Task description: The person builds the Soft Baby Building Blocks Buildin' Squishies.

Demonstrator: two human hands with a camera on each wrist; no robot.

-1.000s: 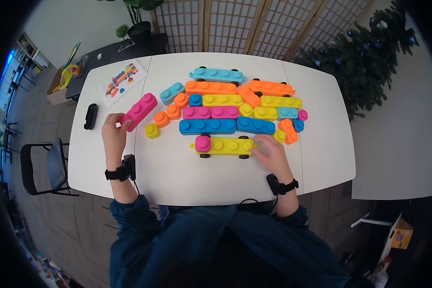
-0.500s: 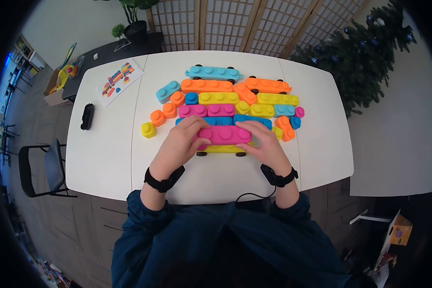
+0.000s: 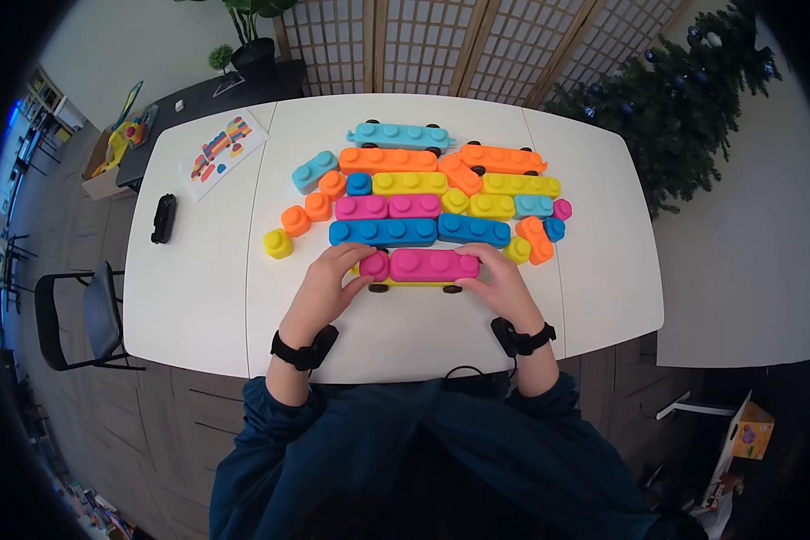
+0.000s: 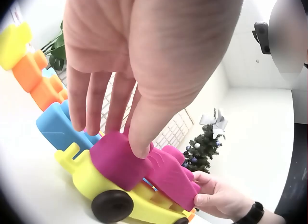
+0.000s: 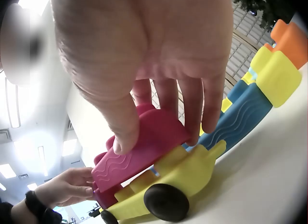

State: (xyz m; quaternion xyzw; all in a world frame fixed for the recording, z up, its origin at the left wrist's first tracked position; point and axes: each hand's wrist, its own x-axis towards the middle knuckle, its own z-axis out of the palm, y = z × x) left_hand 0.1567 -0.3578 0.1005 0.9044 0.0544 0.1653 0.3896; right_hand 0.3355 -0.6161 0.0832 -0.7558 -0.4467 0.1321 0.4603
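Note:
A long pink toy block lies over the yellow wheeled base, next to a small pink block seated on the base's left end. In the right wrist view a gap shows between the long block and the yellow studs. My right hand pinches the long block's right end, thumb on the near side and fingers behind. My left hand holds the small pink block, its thumb at the edge by the long block. In both wrist views the black wheels stand on the table.
Blue blocks lie just beyond the base, with rows of pink, yellow and orange blocks farther back. A light-blue wheeled base sits at the far side. A picture sheet and a black object lie on the left.
My left hand carried the long pink block from the left to above the yellow base, where both hands held it. It has since lowered, and my left hand has shifted to the small pink block.

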